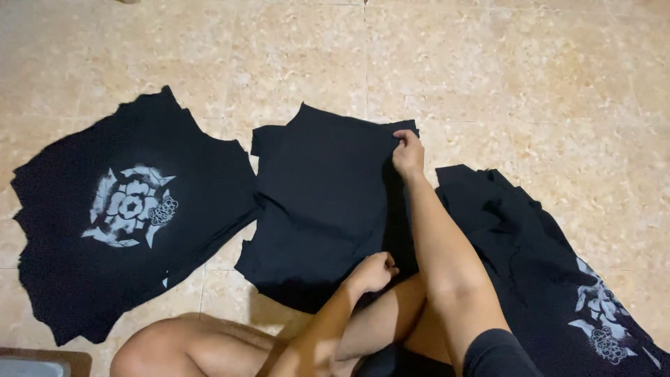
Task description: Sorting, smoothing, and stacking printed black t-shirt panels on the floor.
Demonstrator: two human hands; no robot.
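Black cloth filled the scene; nearest, the left hand [373, 271] was closed on the near edge of the plain black stack [324, 199] lying on the tiled floor [488, 77]; farther off, the right hand [407, 155] pinched its far right corner; a printed pile [125, 216] lay to the left, another printed pile [558, 279] to the right; no containers showed.

The floor [488, 63] is laid with large beige tiles, mottled with pale flecks and parted by thin grout lines. Soft, even light falls across it, with a slight sheen at the upper left. A brown-edged object [42, 361] shows at the bottom left corner.
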